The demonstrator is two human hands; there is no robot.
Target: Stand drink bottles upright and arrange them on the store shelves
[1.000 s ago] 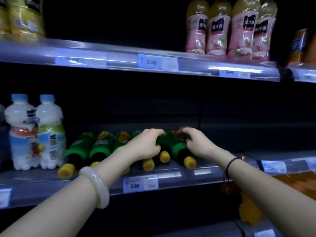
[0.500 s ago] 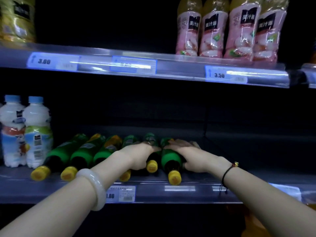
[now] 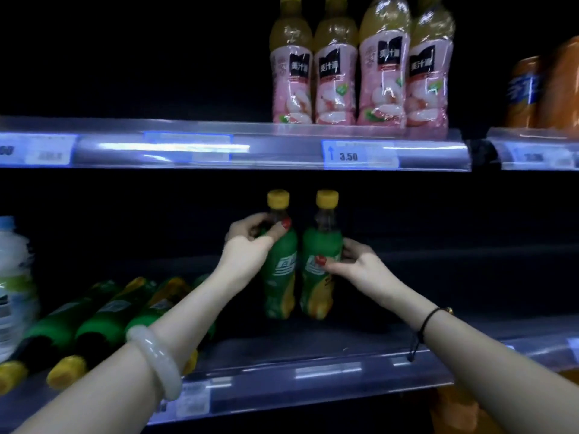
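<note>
The left hand (image 3: 250, 245) and right hand (image 3: 354, 267) each grip one of two green bottles (image 3: 315, 288), just raised upright; other bottles (image 3: 103, 324) lie flat at left.

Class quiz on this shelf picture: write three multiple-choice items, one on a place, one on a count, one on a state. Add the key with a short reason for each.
1. Where do the pink bottles stand?
A. on the upper shelf
B. in a cart
C. on the floor

2. How many pink bottles are there?
A. two
B. four
C. six

3. How are the two green bottles in the hands placed?
A. lying flat
B. upside down
C. upright

Key:
1 A: they stand just above the 3.50 tag.
2 B: four stand side by side.
3 C: the left hand and right hand each grip one, its yellow cap on top.
</note>
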